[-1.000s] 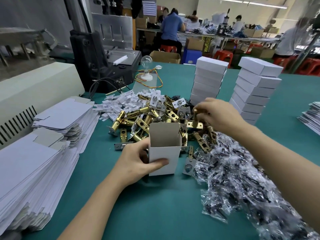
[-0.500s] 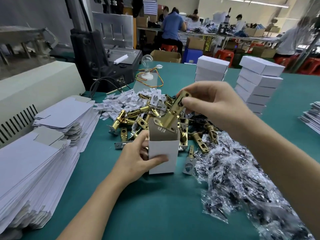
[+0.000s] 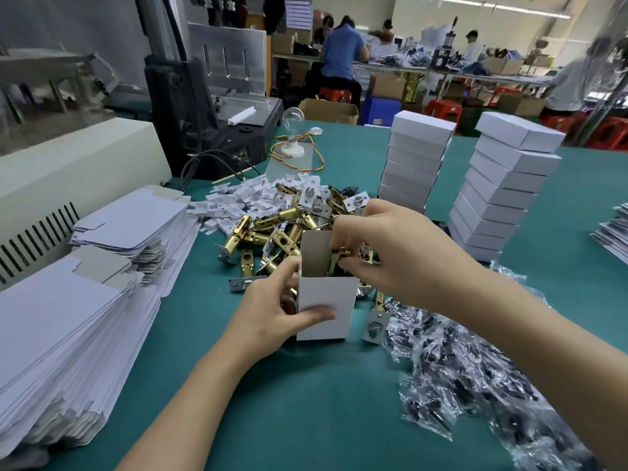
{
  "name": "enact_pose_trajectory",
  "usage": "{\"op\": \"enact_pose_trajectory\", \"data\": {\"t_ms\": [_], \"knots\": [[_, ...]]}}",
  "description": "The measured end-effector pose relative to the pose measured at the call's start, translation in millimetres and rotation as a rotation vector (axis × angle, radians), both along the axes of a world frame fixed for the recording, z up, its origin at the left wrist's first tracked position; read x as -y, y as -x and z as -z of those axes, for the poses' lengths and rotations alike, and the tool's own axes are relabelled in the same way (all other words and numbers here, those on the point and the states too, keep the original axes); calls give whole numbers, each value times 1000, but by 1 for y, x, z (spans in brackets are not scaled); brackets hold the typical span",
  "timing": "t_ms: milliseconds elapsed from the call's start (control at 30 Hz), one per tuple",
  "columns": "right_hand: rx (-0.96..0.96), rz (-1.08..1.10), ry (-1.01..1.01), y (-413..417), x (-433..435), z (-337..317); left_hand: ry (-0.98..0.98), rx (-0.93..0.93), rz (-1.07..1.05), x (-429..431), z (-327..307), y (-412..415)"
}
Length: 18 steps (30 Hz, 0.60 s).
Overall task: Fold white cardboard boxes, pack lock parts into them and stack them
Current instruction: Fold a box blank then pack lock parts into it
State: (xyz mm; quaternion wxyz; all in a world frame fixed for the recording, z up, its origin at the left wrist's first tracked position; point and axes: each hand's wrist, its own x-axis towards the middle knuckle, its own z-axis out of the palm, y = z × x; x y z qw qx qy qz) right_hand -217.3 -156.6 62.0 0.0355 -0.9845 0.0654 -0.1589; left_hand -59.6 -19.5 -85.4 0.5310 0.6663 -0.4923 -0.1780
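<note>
An upright, open-topped white cardboard box (image 3: 324, 305) on the green table (image 3: 306, 402) is gripped by the left hand (image 3: 272, 314). A brass latch (image 3: 336, 260) is pinched by the right hand (image 3: 397, 253) at its mouth. Two stacks of closed boxes (image 3: 413, 164) are finished behind; a pile of latches (image 3: 272, 232) and flat box blanks (image 3: 61, 321) remain.

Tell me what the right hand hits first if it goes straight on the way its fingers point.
Probably the open white cardboard box: the right hand, pinching a brass lock latch, points down and left into its mouth, so the inner face of its raised flap likely comes first. Depth is uncertain.
</note>
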Motion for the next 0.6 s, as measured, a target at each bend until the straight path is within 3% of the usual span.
{"op": "enact_pose_trajectory", "data": {"t_ms": [200,600], "knots": [[-179,-12,250,-4,0,1,7,-8,12,0,1,0],[182,-13,-147,-43,24,-27,46,-11,69,-1,4,0]]}}
